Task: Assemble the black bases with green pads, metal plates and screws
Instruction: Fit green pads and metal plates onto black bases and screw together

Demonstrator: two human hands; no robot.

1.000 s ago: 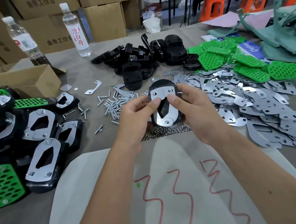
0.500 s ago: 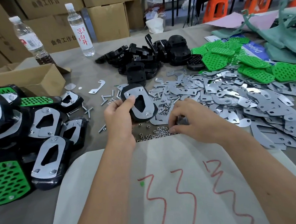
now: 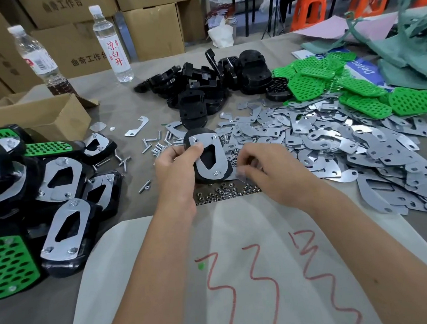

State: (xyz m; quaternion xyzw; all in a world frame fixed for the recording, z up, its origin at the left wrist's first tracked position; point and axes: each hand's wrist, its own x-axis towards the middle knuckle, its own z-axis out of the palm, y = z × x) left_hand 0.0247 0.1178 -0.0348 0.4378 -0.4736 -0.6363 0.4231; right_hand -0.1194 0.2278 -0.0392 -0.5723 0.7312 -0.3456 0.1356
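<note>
My left hand (image 3: 180, 169) grips a black base (image 3: 193, 140) just above the table, its thumb pressing on the metal plate (image 3: 208, 159) that lies on top. Screw ends stick up through the plate's corners. My right hand (image 3: 271, 173) hovers just right of the base's lower end. Its fingertips pinch what looks like a small nut, blurred by motion. A heap of loose nuts (image 3: 224, 192) lies right under both hands. Loose screws (image 3: 158, 144) are scattered to the upper left of the base.
Finished assemblies (image 3: 60, 197) are stacked at the left beside a cardboard box (image 3: 40, 115). Black bases (image 3: 214, 83) are piled at the back, green pads (image 3: 341, 89) at the back right, metal plates (image 3: 332, 141) across the right. Two water bottles (image 3: 113, 42) stand behind.
My right hand let go of the base, dipped to the nut heap, then rose toward the base's lower end. My left hand kept hold of the base and shifted it left.
</note>
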